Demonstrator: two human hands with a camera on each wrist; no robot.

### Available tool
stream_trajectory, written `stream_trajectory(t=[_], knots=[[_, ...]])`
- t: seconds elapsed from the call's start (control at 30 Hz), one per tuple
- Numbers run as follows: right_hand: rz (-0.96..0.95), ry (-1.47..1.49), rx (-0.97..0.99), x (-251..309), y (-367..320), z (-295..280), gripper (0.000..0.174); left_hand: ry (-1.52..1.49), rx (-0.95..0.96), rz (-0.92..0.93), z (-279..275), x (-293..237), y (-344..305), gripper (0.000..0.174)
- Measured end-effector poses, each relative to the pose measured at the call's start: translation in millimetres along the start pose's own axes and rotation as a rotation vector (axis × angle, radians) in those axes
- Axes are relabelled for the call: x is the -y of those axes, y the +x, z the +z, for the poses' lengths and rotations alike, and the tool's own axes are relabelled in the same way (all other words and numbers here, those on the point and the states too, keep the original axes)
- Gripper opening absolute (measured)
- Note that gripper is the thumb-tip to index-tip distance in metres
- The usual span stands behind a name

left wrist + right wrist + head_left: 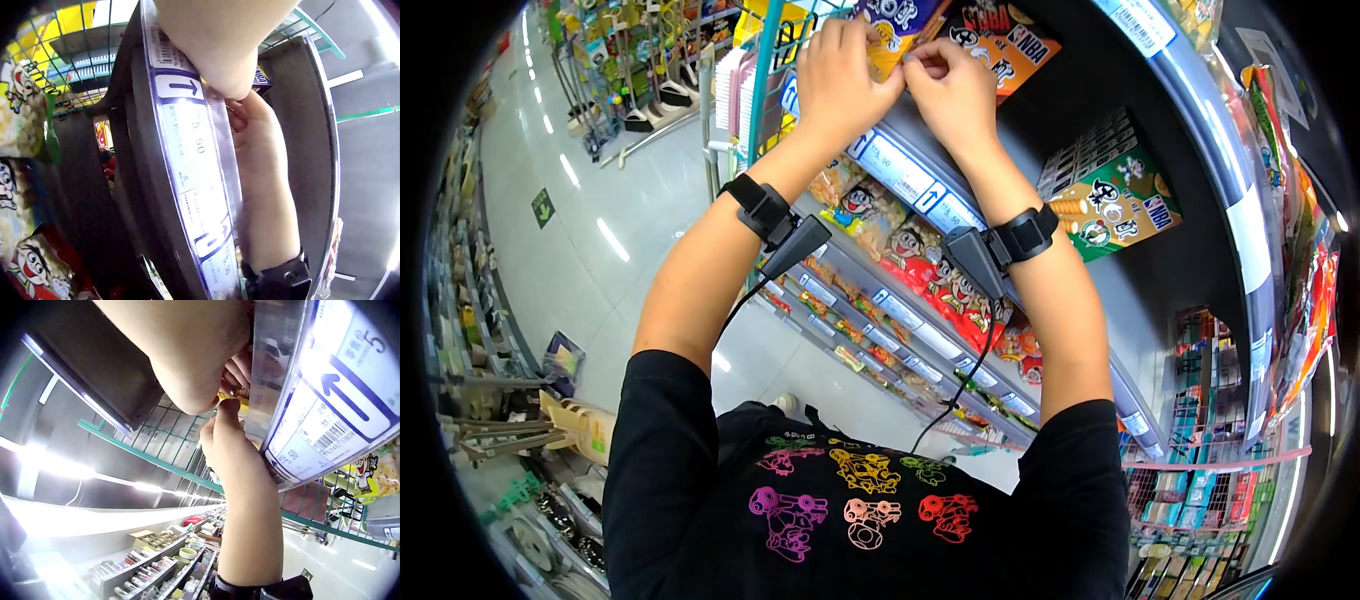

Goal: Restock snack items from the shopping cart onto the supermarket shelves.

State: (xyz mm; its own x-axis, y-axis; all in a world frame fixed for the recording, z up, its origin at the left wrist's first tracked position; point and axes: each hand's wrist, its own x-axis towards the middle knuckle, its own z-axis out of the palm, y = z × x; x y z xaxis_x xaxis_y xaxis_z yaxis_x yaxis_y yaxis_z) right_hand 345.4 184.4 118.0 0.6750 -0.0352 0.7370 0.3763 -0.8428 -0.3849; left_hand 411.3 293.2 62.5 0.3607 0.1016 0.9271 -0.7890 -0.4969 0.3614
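Note:
At the top of the head view, a purple and yellow snack box (890,42) stands at the front of the shelf. My left hand (837,85) grips its left side, fingers over the face and thumb pointing right. From the other side my right hand (955,98) pinches the box's lower right edge, fingers curled and thumb close to the left thumb. Both wrist views mostly hide the box behind the hands; a bit of its yellow shows in the right wrist view. Behind my right hand sits an orange and black snack box (1015,50).
A green snack box (1115,190) sits farther right on the black shelf. Price labels (900,170) line the shelf's front lip. Bagged snacks (930,270) fill the tier below. A green wire rack (770,75) stands left, and hanging bags (1290,250) edge the right.

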Motion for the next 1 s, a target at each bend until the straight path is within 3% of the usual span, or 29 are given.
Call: stream_trajectory(t=[0.13, 0.2, 0.3, 0.37, 0.4, 0.9, 0.93, 1.0], knots=[[-0.006, -0.014, -0.017, -6, -1, 2, 0.02, 0.024, 0.115, 0.013, -4, -1, 0, 0.016], [-0.026, -0.065, -0.016, -9, -2, 2, 0.021, 0.008, 0.142, 0.027, -6, -4, 0, 0.015], [0.133, -0.026, 0.019, 6, -1, -3, 0.017, -0.001, 0.19, 0.01, -11, -9, 2, 0.017], [0.112, -0.05, 0.003, 5, -2, -4, 0.017, -0.034, 0.214, -0.06, -13, -13, 3, 0.019], [0.117, -0.077, -0.003, 5, -2, -3, 0.017, -0.037, 0.141, -0.009, -13, -15, 3, 0.017], [0.113, -0.099, 0.106, -7, -3, 1, 0.02, -0.016, 0.232, 0.011, -16, -14, 6, 0.017], [0.101, -0.074, 0.108, -18, -3, 6, 0.022, 0.054, 0.231, 0.136, -3, 4, -1, 0.019], [0.111, -0.065, 0.111, -22, -3, 9, 0.025, 0.138, 0.25, 0.118, 0, 5, -4, 0.021]])
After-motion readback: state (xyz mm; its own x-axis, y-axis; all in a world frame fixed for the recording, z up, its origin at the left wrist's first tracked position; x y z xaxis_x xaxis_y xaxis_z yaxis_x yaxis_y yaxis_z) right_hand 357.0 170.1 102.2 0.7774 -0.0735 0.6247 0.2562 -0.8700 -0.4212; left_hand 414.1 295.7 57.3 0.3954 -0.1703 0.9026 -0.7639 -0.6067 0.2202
